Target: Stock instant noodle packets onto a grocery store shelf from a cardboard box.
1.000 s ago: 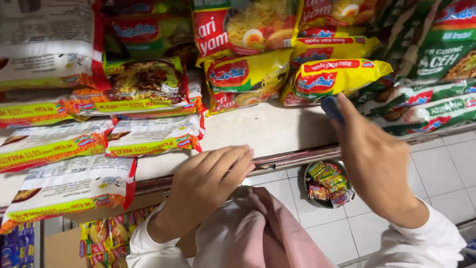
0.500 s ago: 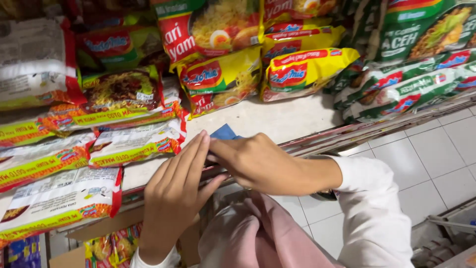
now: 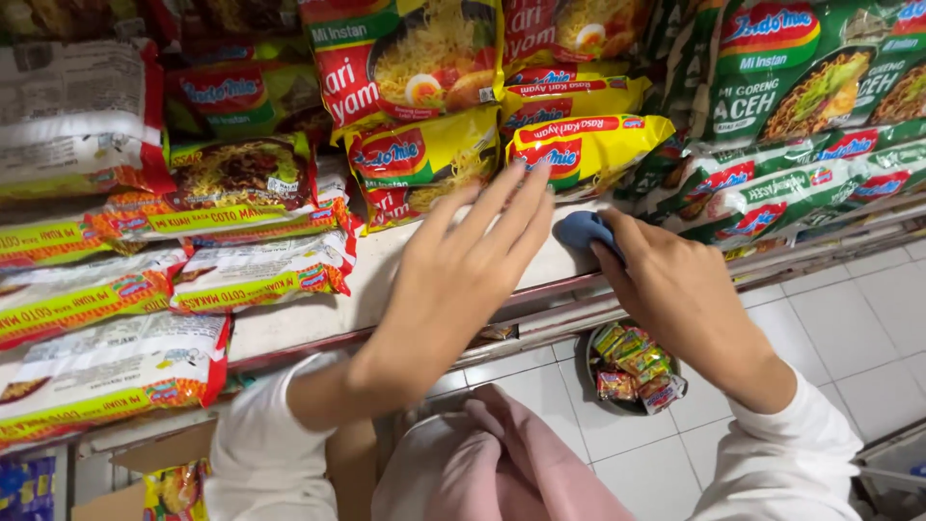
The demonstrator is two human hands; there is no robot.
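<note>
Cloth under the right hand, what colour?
Blue; the cloth shows in the head view, pressed on the shelf by the right hand.

yellow noodle packets sit at top centre, a red-and-yellow packet above them, green packets at upper right, white flat packets stacked at left, small sachets in a bowl lower centre-right.

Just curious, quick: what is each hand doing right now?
Left hand: open, fingers spread, reaching toward yellow noodle packets.
Right hand: closed on a blue cloth.
</note>
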